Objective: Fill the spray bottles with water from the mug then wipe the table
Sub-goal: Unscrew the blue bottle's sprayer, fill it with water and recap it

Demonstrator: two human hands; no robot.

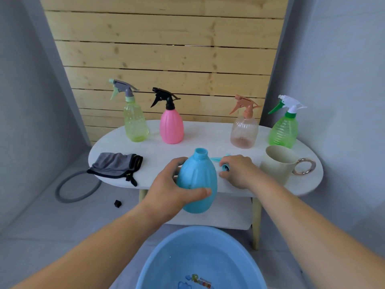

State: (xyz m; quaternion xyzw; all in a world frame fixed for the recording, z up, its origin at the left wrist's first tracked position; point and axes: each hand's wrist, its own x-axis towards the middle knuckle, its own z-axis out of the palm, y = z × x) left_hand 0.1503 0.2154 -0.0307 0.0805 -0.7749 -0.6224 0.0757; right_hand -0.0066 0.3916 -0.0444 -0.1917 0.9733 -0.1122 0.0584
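— Left hand?
— My left hand (173,188) grips the blue bottle (196,182), neck open, upright at the front edge of the table (166,151).
— Right?
— My right hand (239,171) is curled round a blue spray head (225,167), just beside the bottle.
— Mug, cloth?
— The mug (277,163) is on the table right of my right hand, and the grey cloth (116,164) lies at the left end.

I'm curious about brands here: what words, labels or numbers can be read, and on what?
Basin: colourful logo with small lettering, too blurred to read.
Bottles, mug, cloth: no writing shows.
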